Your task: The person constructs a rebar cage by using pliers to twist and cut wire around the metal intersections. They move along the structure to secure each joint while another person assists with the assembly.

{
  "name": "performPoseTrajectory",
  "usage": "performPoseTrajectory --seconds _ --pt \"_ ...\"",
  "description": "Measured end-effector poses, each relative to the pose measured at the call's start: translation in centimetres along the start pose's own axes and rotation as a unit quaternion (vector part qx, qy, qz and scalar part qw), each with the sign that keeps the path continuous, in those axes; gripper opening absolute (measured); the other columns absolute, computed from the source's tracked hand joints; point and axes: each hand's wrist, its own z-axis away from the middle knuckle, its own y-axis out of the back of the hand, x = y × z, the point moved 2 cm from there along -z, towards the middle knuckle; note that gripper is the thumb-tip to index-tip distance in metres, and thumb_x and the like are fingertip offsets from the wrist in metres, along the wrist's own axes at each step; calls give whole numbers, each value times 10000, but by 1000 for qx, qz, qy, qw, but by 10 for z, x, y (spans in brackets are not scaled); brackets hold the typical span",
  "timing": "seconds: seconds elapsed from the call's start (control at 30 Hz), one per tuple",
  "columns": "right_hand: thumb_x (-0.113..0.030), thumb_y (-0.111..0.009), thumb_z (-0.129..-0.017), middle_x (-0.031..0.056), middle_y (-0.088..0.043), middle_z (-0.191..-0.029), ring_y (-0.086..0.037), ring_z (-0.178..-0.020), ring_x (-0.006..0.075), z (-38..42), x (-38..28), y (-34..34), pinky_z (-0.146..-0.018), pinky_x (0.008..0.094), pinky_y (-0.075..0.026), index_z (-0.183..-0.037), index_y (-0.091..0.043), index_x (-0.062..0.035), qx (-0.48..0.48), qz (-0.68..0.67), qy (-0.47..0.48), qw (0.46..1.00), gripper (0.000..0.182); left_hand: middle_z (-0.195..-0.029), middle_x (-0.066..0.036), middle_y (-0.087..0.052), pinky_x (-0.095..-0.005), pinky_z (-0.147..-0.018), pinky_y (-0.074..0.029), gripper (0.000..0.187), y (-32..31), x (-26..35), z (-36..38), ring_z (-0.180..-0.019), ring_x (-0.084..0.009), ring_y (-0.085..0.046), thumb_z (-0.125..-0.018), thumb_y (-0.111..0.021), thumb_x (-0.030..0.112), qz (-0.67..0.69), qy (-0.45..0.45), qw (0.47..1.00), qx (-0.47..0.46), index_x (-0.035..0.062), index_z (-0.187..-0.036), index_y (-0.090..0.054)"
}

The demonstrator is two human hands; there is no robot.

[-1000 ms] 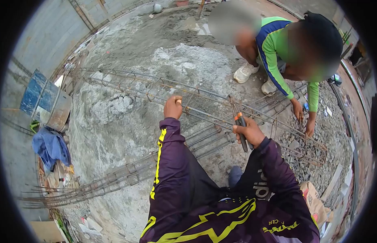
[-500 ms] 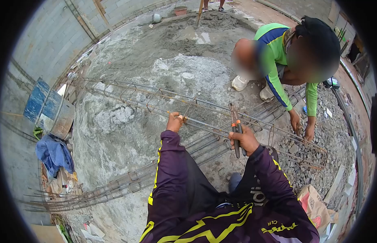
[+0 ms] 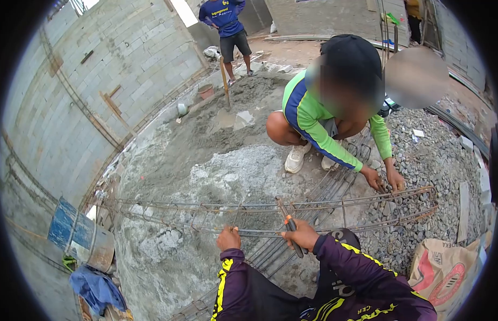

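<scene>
A long rebar cage (image 3: 342,201) with square stirrups lies across the view in front of me. My left hand (image 3: 228,239) is closed around its near bar. Pincers (image 3: 287,216) with black and orange handles are in my right hand (image 3: 303,235), which is wrapped round the handles. Their metal jaws point away from me, beside the cage's bars. Beyond the right end, a squatting co-worker in a green and blue shirt has both hands (image 3: 384,181) at the cage. What those fingers hold is too small to make out.
More bundled rebar (image 3: 270,259) passes beneath the cage. Gravel (image 3: 431,160) and a paper sack (image 3: 442,273) lie to the right. At left are a blue drum (image 3: 80,235) and a blue cloth (image 3: 98,289). Wet concrete mix (image 3: 249,96) spreads ahead; another person (image 3: 225,21) stands behind it.
My view has tilted up, bringing the standing person and more wall into sight. The cage now lies more level across the view. Both my hands keep their grips.
</scene>
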Motion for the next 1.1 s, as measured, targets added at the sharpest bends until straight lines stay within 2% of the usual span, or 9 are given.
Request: performPoseTrajectory --seconds 0.13,0.33,0.43,0.53,0.63,0.9,0.97,1.03,1.1 --pt "-114 -665 -861 83 -571 -790 -597 -579 157 2 -1 4 -471 323 -489 -1231 -422 30 5 -9 0 1000 465 -938 -147 -671 -477 -688 -513 195 -5 -3 1 -828 -374 -656 -847 -639 263 -21 -67 998 7 132 -991 -635" --pt "-151 -658 -870 95 -573 -777 -601 -589 163 7 -1 6 -480 336 -489 -1291 -398 37 -11 -1 26 1000 529 -927 -135 -660 -482 -684 -519 148 6 -5 -1 -820 -359 -661 -852 -608 209 -113 -170 977 -54 109 -962 -598" --pt "-176 -650 -876 100 -576 -749 -597 -586 168 12 -5 8 -489 338 -486 -1299 -392 36 -15 37 20 999 539 -904 -131 -653 -477 -684 -522 123 9 -6 -8 -810 -346 -665 -837 -599 174 -183 -274 942 -56 89 -924 -580" --pt "-191 -643 -879 97 -576 -722 -594 -580 173 17 -10 7 -507 339 -483 -1300 -392 33 -14 37 20 999 539 -881 -137 -645 -456 -688 -527 125 7 -3 -17 -804 -336 -665 -820 -599 159 -222 -327 916 -61 65 -899 -573" --pt "-196 -637 -882 94 -576 -714 -592 -584 179 22 -15 6 -528 342 -486 -1307 -389 30 -6 34 17 999 541 -880 -146 -644 -442 -690 -527 135 2 1 -15 -808 -330 -666 -809 -609 159 -254 -309 915 -53 54 -886 -571" --pt "-192 -629 -877 117 -592 -756 -599 -598 200 27 -17 12 -548 352 -490 -1333 -388 11 -4 47 29 998 555 -931 -176 -668 -450 -716 -531 241 -20 -15 6 -848 -360 -666 -811 -654 176 -166 -118 979 -16 23 -962 -544" --pt "-186 -644 -876 94 -579 -729 -589 -578 169 28 -19 15 -525 319 -495 -1277 -416 24 -4 35 45 998 507 -916 -176 -682 -461 -730 -524 246 -21 -10 10 -856 -361 -667 -805 -662 190 -106 -71 991 -50 31 -960 -554" --pt "-177 -650 -881 55 -554 -677 -581 -568 139 27 -7 17 -511 286 -497 -1211 -444 22 4 20 50 999 437 -950 -197 -688 -473 -752 -514 180 -10 -3 17 -878 -395 -655 -823 -635 173 -17 -6 998 -68 45 -949 -643" --pt "-155 -652 -878 47 -555 -680 -576 -570 135 23 -9 8 -507 281 -493 -1173 -461 13 -1 -2 42 999 389 -989 -220 -677 -476 -788 -506 243 -6 -5 21 -926 -396 -645 -834 -613 175 44 12 996 -71 45 -1031 -668"
